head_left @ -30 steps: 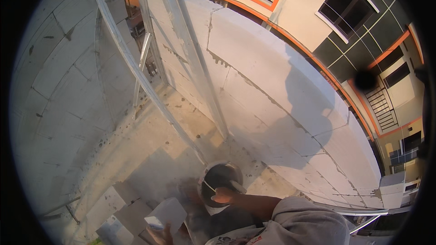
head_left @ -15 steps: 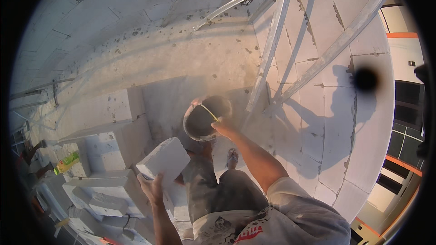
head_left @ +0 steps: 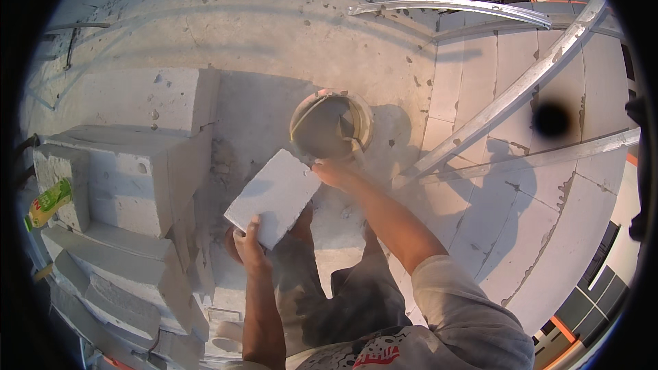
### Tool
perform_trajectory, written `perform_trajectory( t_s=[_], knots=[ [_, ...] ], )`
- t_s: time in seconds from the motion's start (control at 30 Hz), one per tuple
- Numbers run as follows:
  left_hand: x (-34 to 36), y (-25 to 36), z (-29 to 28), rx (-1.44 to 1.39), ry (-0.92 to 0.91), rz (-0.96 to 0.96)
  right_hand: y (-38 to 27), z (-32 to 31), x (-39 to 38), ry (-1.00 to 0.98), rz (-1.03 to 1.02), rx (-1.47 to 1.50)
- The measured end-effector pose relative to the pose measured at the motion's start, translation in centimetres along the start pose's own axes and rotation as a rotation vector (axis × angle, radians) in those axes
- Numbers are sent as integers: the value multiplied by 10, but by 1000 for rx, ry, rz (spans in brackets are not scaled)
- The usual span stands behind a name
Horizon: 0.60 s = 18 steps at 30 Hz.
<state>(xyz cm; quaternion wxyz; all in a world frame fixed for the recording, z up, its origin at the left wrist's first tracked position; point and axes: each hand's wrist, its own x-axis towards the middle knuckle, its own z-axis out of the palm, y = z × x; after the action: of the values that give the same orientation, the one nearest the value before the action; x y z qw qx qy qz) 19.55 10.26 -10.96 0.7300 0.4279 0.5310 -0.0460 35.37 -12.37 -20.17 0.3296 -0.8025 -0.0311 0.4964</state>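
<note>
Head view: left hand [head_left: 252, 245] grips 1 pale block [head_left: 275, 195]; right hand [head_left: 333, 173] near bucket [head_left: 366, 122], grasp unclear.

Against the left fingers [head_left: 253, 227], the block [head_left: 277, 192] looks matt and chalky, its broad face fairly smooth. Just beyond the right fingers [head_left: 325, 169], the bucket [head_left: 366, 122] has a dull rim coated in pale residue; farther right of them, the metal bar [head_left: 514, 89] gleams in streaks, while nearer the body the shirt [head_left: 456, 298] is matt, creased cloth.
</note>
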Motion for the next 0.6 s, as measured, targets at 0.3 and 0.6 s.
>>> perform_trajectory(
  t_s=[0.3, 0.6],
  knots=[
    [20, -18, -45, 353, 114, 114, 165, -3, 42, 358, 559, -213],
    [30, -37, -40, 816, 270, 75, 164, 25, 92, 319, 631, -133]
  ],
)
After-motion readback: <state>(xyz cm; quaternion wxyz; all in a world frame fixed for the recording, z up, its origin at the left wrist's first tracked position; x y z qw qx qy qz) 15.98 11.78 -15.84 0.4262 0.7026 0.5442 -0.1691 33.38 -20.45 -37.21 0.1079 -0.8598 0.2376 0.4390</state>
